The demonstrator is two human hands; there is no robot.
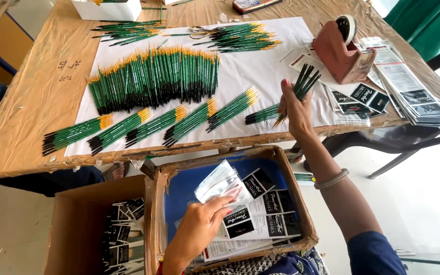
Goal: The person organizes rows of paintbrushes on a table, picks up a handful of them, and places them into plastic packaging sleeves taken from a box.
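Packing looked to be the step in hand: one small bundle of brushes (301,84) was up in the right hand (294,109), right of centre in the frame, while the left hand (202,224) was down in the cardboard box (301,203) at the bottom centre, taking up a clear sleeve (220,184). The right fingers were closed round the middle of the bundle, dark ends fanning up past the fingertips and the yellow ends poking out below the palm. The left fingers lay curled over the lower edge of the sleeve, which rested on the stack of printed black-and-white packets (260,214); whether they pinched it or only pressed on it I could not tell. By my reckoning the next move called for opening the sleeve's mouth and bringing it and the bundle together, since the two were well apart. On the bench (26,127), across the upper left, lay a big fan of green brushes (154,79) and a row of sorted bundles (143,125); a tape dispenser (339,51) stood at upper right.
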